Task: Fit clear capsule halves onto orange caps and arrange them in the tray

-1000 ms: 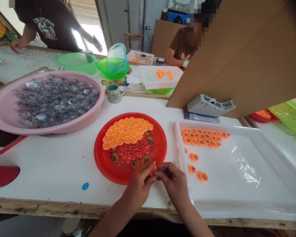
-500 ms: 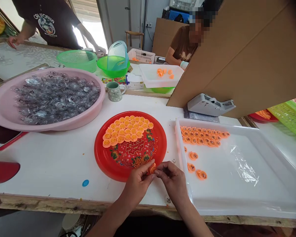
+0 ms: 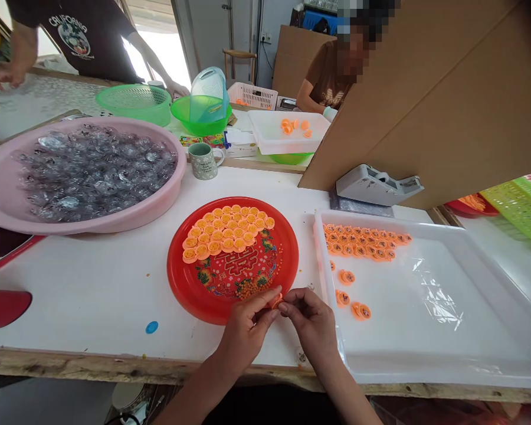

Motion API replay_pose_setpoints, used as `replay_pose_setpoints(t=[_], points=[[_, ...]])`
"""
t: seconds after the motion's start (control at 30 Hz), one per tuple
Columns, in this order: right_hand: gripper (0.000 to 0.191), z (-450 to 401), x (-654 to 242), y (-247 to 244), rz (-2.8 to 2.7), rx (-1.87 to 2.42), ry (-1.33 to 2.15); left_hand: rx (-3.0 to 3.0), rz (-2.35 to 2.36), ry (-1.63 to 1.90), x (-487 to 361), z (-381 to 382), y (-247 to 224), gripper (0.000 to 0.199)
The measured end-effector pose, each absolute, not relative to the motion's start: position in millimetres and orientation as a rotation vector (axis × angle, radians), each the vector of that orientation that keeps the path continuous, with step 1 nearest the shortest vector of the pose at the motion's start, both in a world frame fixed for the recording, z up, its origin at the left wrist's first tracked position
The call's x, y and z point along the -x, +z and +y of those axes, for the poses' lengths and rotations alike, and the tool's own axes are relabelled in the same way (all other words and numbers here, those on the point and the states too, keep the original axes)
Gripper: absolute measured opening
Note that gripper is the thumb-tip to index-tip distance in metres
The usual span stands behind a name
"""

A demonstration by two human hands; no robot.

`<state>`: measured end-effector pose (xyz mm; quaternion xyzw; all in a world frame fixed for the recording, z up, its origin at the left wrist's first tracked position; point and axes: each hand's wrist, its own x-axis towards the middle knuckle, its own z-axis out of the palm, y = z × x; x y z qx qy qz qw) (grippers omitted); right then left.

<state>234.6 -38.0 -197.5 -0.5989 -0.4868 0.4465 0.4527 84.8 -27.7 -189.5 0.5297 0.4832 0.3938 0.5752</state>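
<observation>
Above the near right edge of the red tray [image 3: 177, 283], a small round orange plastic piece [image 3: 277, 301] sits between my fingertips. My left hand [image 3: 245, 327] pinches it from the left, thumb and index finger closed on it. My right hand [image 3: 313, 323] holds its other side with thumb and fingertips, covering part of it. Rows of similar orange pieces [image 3: 225, 230] fill the back of the red tray, and tiny orange beads [image 3: 252, 287] lie near its front. In the white tray [image 3: 407, 348] to the right are more orange pieces [image 3: 358, 242] with dark printed faces, several of them loose.
A pink basin [image 3: 168, 200] of clear plastic pieces [image 3: 101, 171] stands left, beside a mug [image 3: 203, 161]. A tape dispenser [image 3: 376, 186] stands before a cardboard panel [image 3: 425, 94]. A blue disc [image 3: 151, 327] lies near the front edge. Two co-workers are across the table.
The orange piece has tilted between my fingertips, showing less of its face. My hands stay almost in place. At the far left, a co-worker's hand has moved left.
</observation>
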Motion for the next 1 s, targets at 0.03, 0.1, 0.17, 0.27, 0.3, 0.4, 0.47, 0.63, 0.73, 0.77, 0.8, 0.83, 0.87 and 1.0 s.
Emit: replay_pose_setpoints(t=[0.03, 0.1, 0.17, 0.27, 0.3, 0.4, 0.47, 0.63, 0.73, 0.77, 0.8, 0.83, 0.87, 1.0], points=[[0.01, -38, -234, -197, -1.182, 1.469, 1.137, -1.191, 1.122, 0.938, -85, -28, -189, 0.037], [0.009, -39, -233, -194, -1.202, 1.453, 1.129, -1.088, 1.085, 0.956, -86, -29, -185, 0.042], [0.006, -42, -232, -191, -1.263, 1.437, 1.031, -1.013, 1.04, 0.953, -85, -29, -180, 0.042], [0.003, -46, -232, -184, -1.384, 1.412, 0.8, -0.98, 0.996, 0.943, -84, -26, -171, 0.032], [0.003, -47, -232, -182, -1.426, 1.404, 0.733, -0.977, 0.99, 0.951, -84, -26, -169, 0.03], [0.005, -49, -231, -176, -1.489, 1.381, 0.645, -0.975, 0.996, 0.981, -83, -27, -166, 0.026], [0.006, -50, -230, -175, -1.461, 1.383, 0.665, -0.982, 1.014, 0.999, -83, -28, -167, 0.023], [0.007, -50, -230, -178, -1.42, 1.379, 0.718, -1.227, 1.004, 1.034, -82, -27, -171, 0.027], [0.009, -49, -231, -178, -1.466, 1.377, 0.711, -1.379, 0.984, 1.011, -82, -24, -172, 0.02], [0.01, -49, -231, -178, -1.472, 1.387, 0.716, -1.373, 1.003, 1.005, -83, -24, -172, 0.018], [0.01, -48, -231, -178, -1.471, 1.401, 0.726, -1.344, 1.029, 0.998, -83, -24, -173, 0.017], [0.01, -48, -231, -178, -1.468, 1.416, 0.739, -1.308, 1.055, 0.991, -84, -24, -173, 0.016], [0.011, -48, -231, -178, -1.462, 1.429, 0.752, -1.27, 1.07, 0.988, -85, -25, -174, 0.015], [0.013, -49, -228, -179, -1.419, 1.452, 0.802, -1.104, 1.087, 0.992, -88, -30, -179, 0.015]])
